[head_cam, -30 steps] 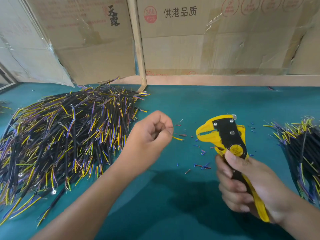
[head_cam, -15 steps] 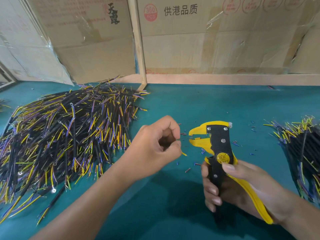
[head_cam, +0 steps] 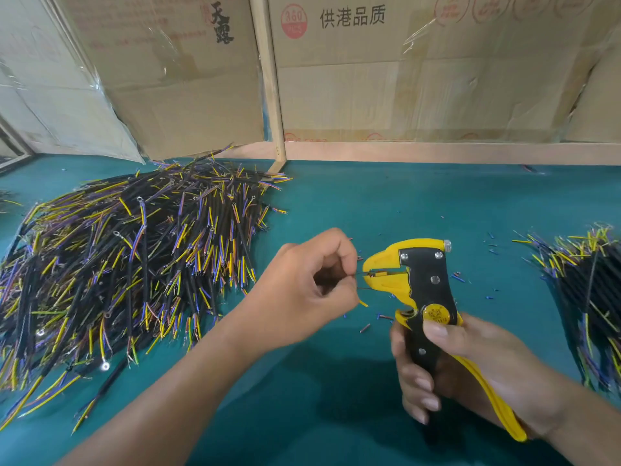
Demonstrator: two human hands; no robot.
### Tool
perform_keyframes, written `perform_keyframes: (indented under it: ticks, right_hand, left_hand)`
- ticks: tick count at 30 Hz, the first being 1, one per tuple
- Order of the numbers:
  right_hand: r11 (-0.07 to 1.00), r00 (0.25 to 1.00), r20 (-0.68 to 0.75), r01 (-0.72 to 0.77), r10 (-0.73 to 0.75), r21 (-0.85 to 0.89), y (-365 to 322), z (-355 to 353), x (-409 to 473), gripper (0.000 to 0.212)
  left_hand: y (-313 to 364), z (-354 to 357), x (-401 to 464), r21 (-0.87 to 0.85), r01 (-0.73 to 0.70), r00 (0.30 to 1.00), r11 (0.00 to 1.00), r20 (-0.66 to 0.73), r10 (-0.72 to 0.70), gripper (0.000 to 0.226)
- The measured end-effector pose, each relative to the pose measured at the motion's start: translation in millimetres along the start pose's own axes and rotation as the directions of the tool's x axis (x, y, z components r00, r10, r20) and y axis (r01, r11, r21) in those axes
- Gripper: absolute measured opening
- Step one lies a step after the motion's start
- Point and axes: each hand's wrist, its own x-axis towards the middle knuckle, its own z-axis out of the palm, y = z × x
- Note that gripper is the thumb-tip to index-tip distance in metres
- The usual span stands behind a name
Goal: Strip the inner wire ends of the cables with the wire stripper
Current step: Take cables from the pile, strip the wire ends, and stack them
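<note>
Since the earlier frames the yellow-and-black wire stripper [head_cam: 416, 284] has moved left toward the left hand, and its nose now meets the thin wire ends held there. The right hand [head_cam: 463, 368] grips the stripper's handles, fingers curled round the black grip and thumb lying just below the round yellow dial. The left hand [head_cam: 312, 290] pinches a short cable between thumb and curled fingers; most of the cable is hidden in the fist. Its thin dark inner wires [head_cam: 363, 273] reach right into the stripper's yellow jaws, which stand nearly closed on them. A yellow wire tip [head_cam: 363, 303] projects below the thumb. Cut insulation scraps [head_cam: 369, 326] lie on the teal desk [head_cam: 369, 210] between the hands. A large heap of black cables with yellow and purple cores [head_cam: 127, 264] lies left; a smaller heap [head_cam: 591, 297] lies right. Cardboard boxes [head_cam: 403, 79] stand behind.
</note>
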Motion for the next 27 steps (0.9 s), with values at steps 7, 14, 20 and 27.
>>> perform_keyframes:
  ticks: [7,14,20,27]
  right_hand:
    - [0.998,0.998,-0.058,-0.004,0.001,-0.055,23,-2,-24,0.049]
    - [0.999,0.992,-0.124,-0.006,0.002,-0.034,17,0,-23,0.055]
    - [0.997,0.985,-0.159,0.067,-0.061,0.028,12,-7,-22,0.053]
    - [0.993,0.993,-0.088,0.088,-0.081,0.081,20,-11,-15,0.058]
  left_hand:
    - [-1,1,-1,-0.001,-0.018,0.999,1.0,0.027,0.018,0.013]
    - [-4,0,-1,-0.009,-0.021,0.999,1.0,0.031,0.021,0.018]
    - [-6,-6,0,0.017,-0.02,1.0,1.0,-0.016,0.021,0.012]
    - [-19,-10,4,0.108,-0.043,0.999,0.993,0.008,0.043,0.02]
